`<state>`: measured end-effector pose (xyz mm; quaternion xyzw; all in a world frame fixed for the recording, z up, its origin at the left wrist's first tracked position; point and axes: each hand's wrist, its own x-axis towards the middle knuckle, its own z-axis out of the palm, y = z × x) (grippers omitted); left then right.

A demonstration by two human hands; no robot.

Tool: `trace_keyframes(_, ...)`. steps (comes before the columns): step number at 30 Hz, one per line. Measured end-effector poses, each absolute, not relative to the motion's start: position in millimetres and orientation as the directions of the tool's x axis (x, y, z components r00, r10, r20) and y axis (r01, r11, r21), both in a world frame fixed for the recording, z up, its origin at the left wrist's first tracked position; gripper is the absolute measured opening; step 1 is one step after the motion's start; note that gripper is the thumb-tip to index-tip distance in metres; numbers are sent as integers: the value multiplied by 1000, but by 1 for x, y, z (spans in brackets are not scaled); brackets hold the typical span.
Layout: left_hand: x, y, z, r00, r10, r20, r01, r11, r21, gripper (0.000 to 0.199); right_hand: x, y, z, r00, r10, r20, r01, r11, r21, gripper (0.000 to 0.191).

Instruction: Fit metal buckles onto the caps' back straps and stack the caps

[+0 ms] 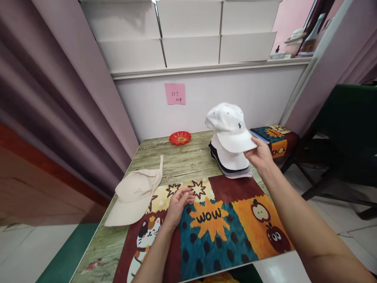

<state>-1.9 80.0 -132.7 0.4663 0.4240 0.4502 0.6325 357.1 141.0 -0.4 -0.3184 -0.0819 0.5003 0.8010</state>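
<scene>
My right hand (259,154) grips the brim of a white baseball cap (226,122) with a small dark blue emblem. The cap is raised at the top of a stack of caps (232,162); a second white one lies right below it, with dark, grey and pale pink brims lower down. Whether the held cap still touches the stack I cannot tell. Over the patterned mat (206,236) my left hand (180,202) hovers with loosely curled fingers, holding nothing. To its left a beige cap (135,192) lies on the table, its strap sticking up.
A red scalloped dish (180,138) sits at the back of the wood-look table (188,163). A pink note (175,94) is stuck on the wall behind. Right of the table are a patterned covered surface (275,137) and a dark chair (347,125); a purple curtain (73,98) hangs on the left.
</scene>
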Motion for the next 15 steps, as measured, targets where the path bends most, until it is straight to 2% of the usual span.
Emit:
trace_keyframes(1,-2,80,-133,230,967,-107,-164,146,976,45,360,140,-16,513,801,-309,-765,262,-589,27)
trace_keyframes(2,-1,79,-133,233,968,-96,-142,132,981,45,361,139,-32,521,773,-362,-771,244,-588,27)
trace_keyframes(6,1,76,-130,260,964,-55,-36,67,997,44,359,132,-74,503,729,-463,-794,179,-580,25)
trace_keyframes(9,2,75,-130,264,964,-40,0,41,999,43,362,138,-73,496,743,-450,-796,182,-577,22)
trace_keyframes(15,2,76,-130,250,967,-38,-19,44,999,42,375,158,-50,545,777,-314,-740,270,-616,20)
